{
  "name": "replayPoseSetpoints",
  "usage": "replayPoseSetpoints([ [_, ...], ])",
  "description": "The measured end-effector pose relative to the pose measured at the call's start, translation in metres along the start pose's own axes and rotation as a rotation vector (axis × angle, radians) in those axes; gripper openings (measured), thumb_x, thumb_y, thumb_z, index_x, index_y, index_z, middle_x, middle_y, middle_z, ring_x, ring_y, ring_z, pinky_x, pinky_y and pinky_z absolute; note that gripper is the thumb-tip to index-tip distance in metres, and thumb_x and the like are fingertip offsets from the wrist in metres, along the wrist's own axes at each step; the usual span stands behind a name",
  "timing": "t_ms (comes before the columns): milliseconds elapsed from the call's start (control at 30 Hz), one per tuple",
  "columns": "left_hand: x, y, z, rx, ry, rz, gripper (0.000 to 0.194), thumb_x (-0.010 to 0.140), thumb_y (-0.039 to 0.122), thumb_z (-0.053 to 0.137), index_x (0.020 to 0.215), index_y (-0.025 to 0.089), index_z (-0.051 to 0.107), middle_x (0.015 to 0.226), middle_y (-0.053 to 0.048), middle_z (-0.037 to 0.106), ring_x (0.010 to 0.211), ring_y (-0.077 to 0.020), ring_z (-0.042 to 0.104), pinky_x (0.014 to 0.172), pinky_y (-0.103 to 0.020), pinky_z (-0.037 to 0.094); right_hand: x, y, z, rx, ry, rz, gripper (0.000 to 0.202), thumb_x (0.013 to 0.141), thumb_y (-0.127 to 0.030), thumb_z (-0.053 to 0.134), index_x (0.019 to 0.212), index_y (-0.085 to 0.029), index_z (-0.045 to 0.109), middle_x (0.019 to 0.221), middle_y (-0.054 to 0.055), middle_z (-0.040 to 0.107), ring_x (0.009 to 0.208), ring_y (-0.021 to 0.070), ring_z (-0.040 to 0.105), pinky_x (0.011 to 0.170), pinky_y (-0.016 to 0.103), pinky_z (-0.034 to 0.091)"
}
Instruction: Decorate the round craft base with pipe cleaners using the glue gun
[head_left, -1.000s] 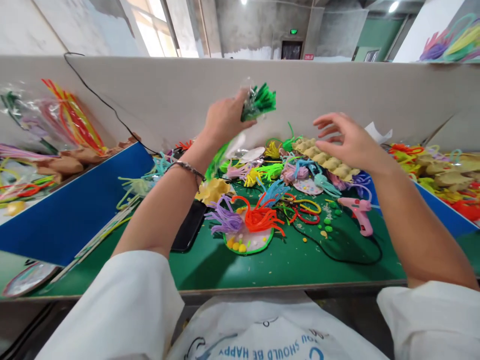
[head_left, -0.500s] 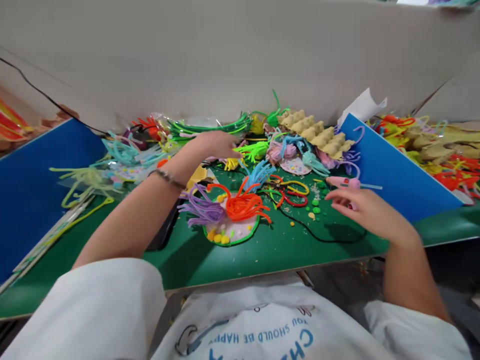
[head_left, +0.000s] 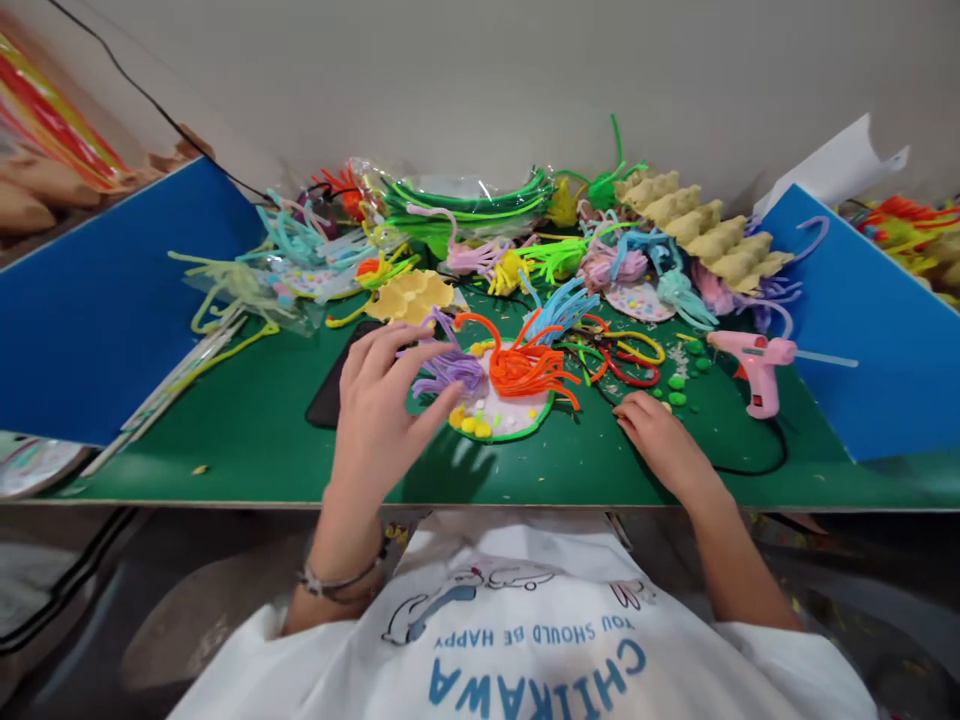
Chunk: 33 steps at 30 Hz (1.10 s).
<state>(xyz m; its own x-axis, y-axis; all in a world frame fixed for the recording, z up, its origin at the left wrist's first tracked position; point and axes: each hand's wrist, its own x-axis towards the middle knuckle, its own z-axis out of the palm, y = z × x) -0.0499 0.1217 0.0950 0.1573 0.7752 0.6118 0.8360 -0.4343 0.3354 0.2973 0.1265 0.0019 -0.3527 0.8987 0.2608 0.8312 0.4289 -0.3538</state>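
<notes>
My left hand (head_left: 390, 400) is open, fingers spread and curved, just left of a purple pipe-cleaner octopus (head_left: 454, 375). I cannot tell whether it touches its strands. That octopus and an orange one (head_left: 517, 368) sit on a round white disc (head_left: 517, 415) with a green rim and yellow pompoms. A light blue octopus (head_left: 562, 308) lies behind. My right hand (head_left: 664, 445) rests low on the table, fingers closed together near the black cord and green pompoms (head_left: 677, 383); what they hold, if anything, is hidden. The pink glue gun (head_left: 759, 370) stands to its right, glue stick protruding.
Blue panels flank the green table (head_left: 240, 440), left (head_left: 120, 350) and right (head_left: 862, 350). Along the back lie bagged green pipe cleaners (head_left: 472, 205), more octopuses and an egg carton (head_left: 697, 230). A black phone (head_left: 330, 395) lies behind my left hand.
My left hand has come back from the rear pile to beside the purple octopus. My right hand has left the glue gun and moved left and down to the table. The view has shifted.
</notes>
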Motion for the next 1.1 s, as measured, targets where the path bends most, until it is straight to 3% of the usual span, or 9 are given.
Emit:
replayPoseSetpoints([
  [67, -0.018, 0.013, 0.002, -0.133, 0.067, -0.072, 0.014, 0.093, 0.029, 0.062, 0.101, 0.024, 0.072, 0.105, -0.007, 0.074, 0.105, -0.0248, 0.067, 0.096, -0.04, 0.053, 0.0, -0.007, -0.006, 0.003, 0.022, -0.01, 0.018, 0.094, -0.022, 0.051, 0.094, -0.02, 0.069, 0.097, 0.009, 0.068, 0.088, 0.0218, 0.067, 0.076, 0.036, 0.058],
  [100, -0.025, 0.019, 0.004, -0.244, 0.042, -0.117, 0.011, 0.092, 0.026, 0.062, 0.096, 0.024, 0.072, 0.096, -0.005, 0.075, 0.094, -0.0216, 0.069, 0.088, -0.036, 0.056, 0.001, -0.015, -0.009, 0.009, 0.051, -0.009, 0.018, 0.094, -0.023, 0.051, 0.094, -0.021, 0.069, 0.097, 0.009, 0.069, 0.088, 0.0215, 0.068, 0.077, 0.036, 0.058],
  [200, -0.039, 0.039, 0.018, -0.742, -0.253, -0.271, 0.009, 0.089, 0.029, 0.066, 0.087, 0.023, 0.073, 0.078, -0.002, 0.073, 0.07, -0.0162, 0.067, 0.068, -0.028, 0.056, 0.004, -0.058, -0.018, 0.124, 0.248, -0.01, 0.013, 0.094, -0.023, 0.055, 0.093, -0.024, 0.068, 0.095, 0.006, 0.071, 0.087, 0.0192, 0.069, 0.079, 0.035, 0.058],
  [267, -0.043, 0.049, 0.033, -1.077, -0.456, -0.397, 0.021, 0.085, 0.04, 0.071, 0.089, 0.02, 0.072, 0.074, -0.003, 0.07, 0.063, -0.0146, 0.064, 0.059, -0.025, 0.054, 0.007, -0.093, -0.02, 0.289, 0.36, -0.093, 0.01, 0.092, -0.02, 0.06, 0.09, -0.026, 0.068, 0.089, 0.002, 0.072, 0.082, 0.0166, 0.07, 0.075, 0.031, 0.058],
  [367, -0.044, 0.056, 0.05, -1.33, -0.492, -0.554, 0.042, 0.079, 0.057, 0.075, 0.09, 0.017, 0.069, 0.073, -0.003, 0.067, 0.059, -0.0117, 0.059, 0.058, -0.024, 0.052, 0.013, -0.13, -0.014, 0.445, 0.377, -0.22, 0.013, 0.091, -0.016, 0.061, 0.091, -0.027, 0.067, 0.087, 0.0, 0.073, 0.08, 0.0145, 0.071, 0.071, 0.028, 0.058],
  [500, -0.045, 0.051, 0.054, -1.359, -0.48, -0.626, 0.048, 0.072, 0.064, 0.079, 0.078, 0.017, 0.069, 0.064, 0.001, 0.062, 0.055, -0.0096, 0.053, 0.058, -0.023, 0.05, 0.014, -0.142, -0.002, 0.445, 0.446, -0.29, 0.016, 0.091, -0.012, 0.061, 0.095, -0.026, 0.067, 0.087, 0.001, 0.073, 0.083, 0.0141, 0.07, 0.076, 0.027, 0.058],
  [833, -0.059, 0.044, 0.05, -1.445, -0.484, -0.736, 0.053, 0.048, 0.058, 0.094, 0.062, 0.015, 0.067, 0.054, 0.003, 0.057, 0.051, -0.0071, 0.048, 0.052, -0.019, 0.041, 0.008, -0.152, 0.004, 0.57, 0.423, -0.323, 0.014, 0.088, -0.016, 0.066, 0.092, -0.027, 0.072, 0.09, 0.001, 0.073, 0.082, 0.0136, 0.07, 0.073, 0.026, 0.059],
  [967, -0.062, 0.04, 0.046, -1.438, -0.444, -0.731, 0.052, 0.052, 0.059, 0.092, 0.065, 0.015, 0.067, 0.057, 0.003, 0.06, 0.05, -0.0068, 0.047, 0.051, -0.019, 0.039, 0.007, -0.157, 0.013, 0.696, 0.377, -0.254, 0.021, 0.088, -0.017, 0.065, 0.098, -0.031, 0.076, 0.096, 0.002, 0.072, 0.088, 0.0154, 0.07, 0.077, 0.028, 0.06],
  [1100, -0.064, 0.035, 0.039, -1.428, -0.411, -0.648, 0.047, 0.06, 0.057, 0.089, 0.065, 0.016, 0.067, 0.06, 0.002, 0.061, 0.056, -0.0092, 0.054, 0.057, -0.021, 0.046, 0.007, -0.165, 0.022, 0.888, 0.352, -0.174, 0.022, 0.089, -0.018, 0.063, 0.1, -0.033, 0.077, 0.1, 0.002, 0.07, 0.091, 0.0148, 0.069, 0.08, 0.028, 0.06],
])
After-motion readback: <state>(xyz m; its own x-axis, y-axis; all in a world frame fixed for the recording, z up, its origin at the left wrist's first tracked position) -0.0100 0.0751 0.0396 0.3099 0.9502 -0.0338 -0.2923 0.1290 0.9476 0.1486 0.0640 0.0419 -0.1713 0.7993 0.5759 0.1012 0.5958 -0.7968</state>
